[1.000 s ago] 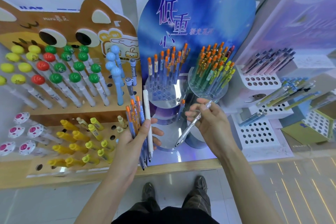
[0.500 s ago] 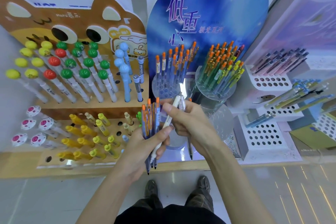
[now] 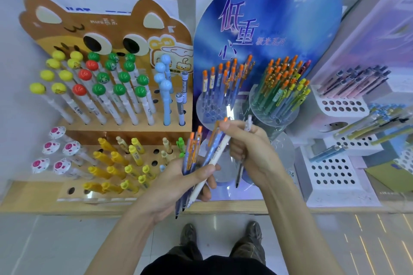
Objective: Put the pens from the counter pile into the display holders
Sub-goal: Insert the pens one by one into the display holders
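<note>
At six o'clock from the clear holder (image 3: pixel 213 109), the left hand (image 3: pixel 176 183) grips light, stiff, slippery pens (image 3: pixel 190 156) while fingers (image 3: pixel 237 133) of the right hand (image 3: pixel 254 154) pinch the white pen (image 3: pixel 215 158) near its top, sensibly.

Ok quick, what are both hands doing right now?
Left hand: holding a bunch of orange-topped pens, thumb over the white pen.
Right hand: holding a clear pen, thumb on the white pen's top end.

Two hands (image 3: pixel 176 185), three red-topped pens (image 3: pixel 85 74), five pink-topped pens (image 3: pixel 60 165) (lower left)
</note>
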`<state>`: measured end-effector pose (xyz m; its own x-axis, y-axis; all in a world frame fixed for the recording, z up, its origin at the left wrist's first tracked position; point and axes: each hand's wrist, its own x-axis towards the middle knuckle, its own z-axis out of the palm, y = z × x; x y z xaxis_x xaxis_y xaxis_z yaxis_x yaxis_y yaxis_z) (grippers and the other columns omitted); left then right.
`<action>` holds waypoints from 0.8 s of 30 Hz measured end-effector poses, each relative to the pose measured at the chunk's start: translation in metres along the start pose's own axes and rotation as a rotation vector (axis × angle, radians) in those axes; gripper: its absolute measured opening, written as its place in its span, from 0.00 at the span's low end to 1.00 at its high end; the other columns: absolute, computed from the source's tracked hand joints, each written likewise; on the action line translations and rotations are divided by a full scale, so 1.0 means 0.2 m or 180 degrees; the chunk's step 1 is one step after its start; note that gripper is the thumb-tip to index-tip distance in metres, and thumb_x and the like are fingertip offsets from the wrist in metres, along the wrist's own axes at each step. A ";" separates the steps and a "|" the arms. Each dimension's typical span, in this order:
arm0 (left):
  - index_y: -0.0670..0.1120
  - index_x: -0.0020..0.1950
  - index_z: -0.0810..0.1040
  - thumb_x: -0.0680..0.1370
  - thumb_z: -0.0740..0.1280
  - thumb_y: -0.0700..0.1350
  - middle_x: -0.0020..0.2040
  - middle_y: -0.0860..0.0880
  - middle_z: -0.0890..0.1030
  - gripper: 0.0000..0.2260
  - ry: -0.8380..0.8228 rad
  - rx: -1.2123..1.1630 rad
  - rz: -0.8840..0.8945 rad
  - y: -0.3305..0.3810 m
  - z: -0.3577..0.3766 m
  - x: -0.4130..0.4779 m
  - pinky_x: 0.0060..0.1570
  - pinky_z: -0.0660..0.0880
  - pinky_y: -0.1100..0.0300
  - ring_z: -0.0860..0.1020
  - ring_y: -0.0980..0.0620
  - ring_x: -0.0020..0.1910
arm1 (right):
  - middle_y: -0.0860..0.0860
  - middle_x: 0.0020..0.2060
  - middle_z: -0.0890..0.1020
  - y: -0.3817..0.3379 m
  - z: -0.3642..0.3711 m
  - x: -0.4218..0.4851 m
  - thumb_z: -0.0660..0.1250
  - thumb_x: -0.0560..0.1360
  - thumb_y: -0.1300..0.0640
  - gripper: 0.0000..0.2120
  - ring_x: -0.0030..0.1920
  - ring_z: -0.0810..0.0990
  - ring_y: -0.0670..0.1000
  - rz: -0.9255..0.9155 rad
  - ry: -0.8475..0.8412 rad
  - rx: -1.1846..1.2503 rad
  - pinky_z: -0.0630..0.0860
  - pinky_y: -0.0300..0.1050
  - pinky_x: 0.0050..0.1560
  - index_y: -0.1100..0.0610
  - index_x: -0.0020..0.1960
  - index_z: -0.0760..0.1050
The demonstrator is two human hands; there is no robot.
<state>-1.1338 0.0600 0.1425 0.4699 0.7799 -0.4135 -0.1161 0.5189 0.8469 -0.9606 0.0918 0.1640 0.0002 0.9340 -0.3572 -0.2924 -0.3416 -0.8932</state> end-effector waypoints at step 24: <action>0.45 0.50 0.80 0.81 0.60 0.43 0.34 0.48 0.75 0.09 0.0914 -0.0294 0.0447 -0.06 0.01 0.00 0.24 0.68 0.63 0.67 0.55 0.25 | 0.50 0.39 0.85 0.20 -0.18 0.07 0.72 0.72 0.60 0.04 0.42 0.77 0.41 -0.2187 0.1796 -0.2407 0.68 0.24 0.42 0.59 0.46 0.83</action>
<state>-1.1306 0.0534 0.1339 0.1794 0.9060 -0.3833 -0.2474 0.4187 0.8738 -0.9375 0.0883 0.1132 0.4176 0.8325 0.3640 0.5788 0.0651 -0.8129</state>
